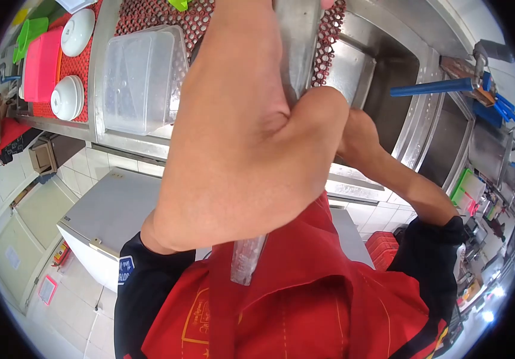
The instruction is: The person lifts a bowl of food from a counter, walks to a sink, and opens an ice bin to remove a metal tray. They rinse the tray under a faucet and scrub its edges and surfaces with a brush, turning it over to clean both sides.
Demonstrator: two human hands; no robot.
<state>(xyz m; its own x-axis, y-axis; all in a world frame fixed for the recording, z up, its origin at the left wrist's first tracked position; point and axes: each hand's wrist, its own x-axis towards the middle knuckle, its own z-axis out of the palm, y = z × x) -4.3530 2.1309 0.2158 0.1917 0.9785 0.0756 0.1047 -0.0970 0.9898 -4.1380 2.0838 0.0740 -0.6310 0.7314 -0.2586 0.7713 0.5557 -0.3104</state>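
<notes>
My left hand [239,143] fills the middle of the view, close to the camera. Its thumb is bent against a long stainless steel piece [298,48], perhaps the side of a pan or container. A fingertip shows past the far edge of this metal, while most fingers are out of frame. Partly behind the left thumb is my right hand [358,134], its fingers hidden, so its hold cannot be told. Below the left hand, a clear plastic strip-like object [248,261] shows against the red apron [305,305].
A clear plastic tub [140,81] stands on the perforated red mat [131,17] at left. Beyond it are white bowls [66,99] and a pink container [42,64]. A steel sink [389,90] lies at right, by a blue-handled tool [431,87]. Another person [0,131] stands far left.
</notes>
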